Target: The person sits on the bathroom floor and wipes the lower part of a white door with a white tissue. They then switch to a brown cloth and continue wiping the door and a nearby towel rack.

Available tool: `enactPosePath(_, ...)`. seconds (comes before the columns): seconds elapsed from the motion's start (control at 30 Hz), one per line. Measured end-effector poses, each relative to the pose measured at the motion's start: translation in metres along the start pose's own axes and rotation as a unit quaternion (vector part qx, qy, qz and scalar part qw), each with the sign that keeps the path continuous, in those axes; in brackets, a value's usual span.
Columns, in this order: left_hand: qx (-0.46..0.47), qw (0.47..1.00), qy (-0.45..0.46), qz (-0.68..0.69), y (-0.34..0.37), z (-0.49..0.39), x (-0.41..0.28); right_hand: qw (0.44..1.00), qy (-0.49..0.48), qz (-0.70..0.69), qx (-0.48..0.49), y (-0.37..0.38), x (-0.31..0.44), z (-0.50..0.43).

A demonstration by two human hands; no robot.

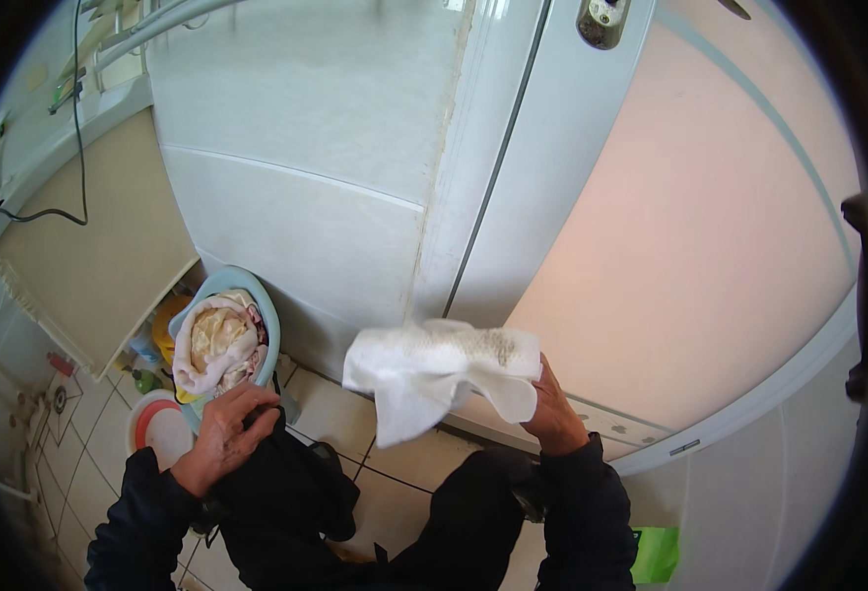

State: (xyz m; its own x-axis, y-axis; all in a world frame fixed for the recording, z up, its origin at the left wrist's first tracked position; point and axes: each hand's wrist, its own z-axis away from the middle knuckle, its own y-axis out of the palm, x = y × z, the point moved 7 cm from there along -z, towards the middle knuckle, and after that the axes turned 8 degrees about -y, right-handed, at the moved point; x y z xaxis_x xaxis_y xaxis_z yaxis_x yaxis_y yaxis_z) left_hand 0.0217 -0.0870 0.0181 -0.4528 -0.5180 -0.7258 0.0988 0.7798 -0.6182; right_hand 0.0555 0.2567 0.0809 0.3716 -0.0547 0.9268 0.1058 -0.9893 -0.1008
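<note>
My right hand (pixel 558 414) grips a white cloth or wipe (pixel 434 369) by its right end. Dark grey smudges mark the cloth's upper right part, and its loose corners hang down. Most of my right fingers are hidden behind it. The cloth is in front of the bottom of the white door frame (pixel 493 284). My left hand (pixel 225 436) rests on my left knee with nothing visible in it, and a gap shows between thumb and forefinger. Just beyond that hand stands a light blue basin (pixel 272 325) piled with cream and pink fabric (pixel 216 332).
A pale pink door panel (pixel 700 244) fills the right side. On the tiled floor (pixel 330 402) at left are a white and red basin (pixel 169 436) and a green bottle (pixel 146 380). A black cord (pixel 81 170) hangs at upper left. A green packet (pixel 656 554) lies at lower right.
</note>
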Motion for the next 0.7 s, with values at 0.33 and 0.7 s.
enactPosePath(0.33, 0.238, 0.942, 0.030, 0.235, 0.063, -0.031, -0.100, 0.965, 0.076, -0.151, 0.201, 0.021, -0.006, 0.025)
enactPosePath(0.7, 0.149, 0.952, -0.043, 0.264, 0.145, -0.059, -0.088, 0.973, 0.176, -0.151, 0.013, -0.027, -0.065, 0.062)
